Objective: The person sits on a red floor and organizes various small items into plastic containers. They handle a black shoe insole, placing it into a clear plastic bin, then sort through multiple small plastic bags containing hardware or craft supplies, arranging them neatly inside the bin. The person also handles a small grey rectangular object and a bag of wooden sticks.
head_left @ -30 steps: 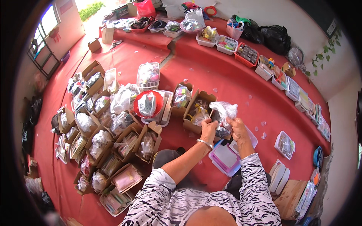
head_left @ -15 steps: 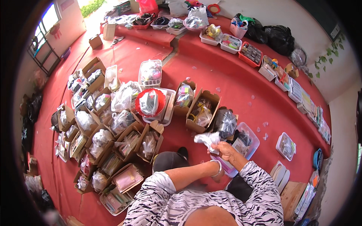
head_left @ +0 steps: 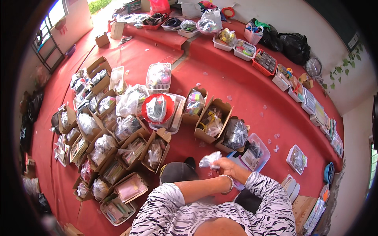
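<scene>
A crumpled white, translucent plastic bag (head_left: 209, 159) is gripped in my right hand (head_left: 232, 168), its loose end sticking out to the left. My left forearm (head_left: 204, 186), with a bracelet at the wrist, reaches across toward the right hand. The left hand's fingers are mostly hidden beside and beneath the right hand, so their hold cannot be made out. Just beyond the hands lies a clear plastic tub (head_left: 264, 154) with dark and pale packets in it. A cardboard box (head_left: 225, 146) holding a dark item in clear plastic (head_left: 236, 133) stands next to it.
Several cardboard boxes of bagged goods crowd the floor at left, one being an open box (head_left: 160, 151). A red bowl (head_left: 170, 105) rests on a white tub. Baskets line the raised red step, among them a red basket (head_left: 264, 62). A small clear tub (head_left: 297, 159) sits at right.
The plastic bag has moved slightly left and down with my right hand and looks more bunched up. The head view has shifted a little.
</scene>
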{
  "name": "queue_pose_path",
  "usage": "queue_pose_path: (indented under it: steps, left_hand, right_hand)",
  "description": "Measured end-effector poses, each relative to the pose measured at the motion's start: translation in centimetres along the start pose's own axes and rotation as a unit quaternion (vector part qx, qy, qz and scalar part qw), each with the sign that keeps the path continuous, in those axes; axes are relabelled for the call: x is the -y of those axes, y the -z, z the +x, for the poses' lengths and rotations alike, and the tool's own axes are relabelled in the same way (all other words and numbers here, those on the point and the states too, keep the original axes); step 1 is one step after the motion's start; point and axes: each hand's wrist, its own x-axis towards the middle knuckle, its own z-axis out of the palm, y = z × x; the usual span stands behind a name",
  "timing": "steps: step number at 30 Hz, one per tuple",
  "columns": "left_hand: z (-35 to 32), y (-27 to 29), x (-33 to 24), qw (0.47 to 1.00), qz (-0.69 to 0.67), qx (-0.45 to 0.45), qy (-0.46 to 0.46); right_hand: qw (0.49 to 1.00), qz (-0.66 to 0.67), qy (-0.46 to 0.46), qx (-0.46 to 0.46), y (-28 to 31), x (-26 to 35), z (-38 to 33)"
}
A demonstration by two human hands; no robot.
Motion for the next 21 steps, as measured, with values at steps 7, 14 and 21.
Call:
queue_pose_path:
  steps: [7,14,21]
  left_hand:
    - [2.6,-0.9,0.3,1.0,-0.01,0.009,0.002]
    - [3.6,-1.4,0.8,1.0,-0.018,0.008,0.018]
    - [10.9,-6.1,2.2,0.997,0.035,0.066,0.0]
  right_hand:
    - [0.884,-0.184,0.429,-0.022,-3.0,31.1,1.4]
    - [0.85,-0.018,0.509,-0.133,-5.9,37.8,-2.0]
    - [0.923,0.012,0.365,-0.12,2.7,25.1,-0.1]
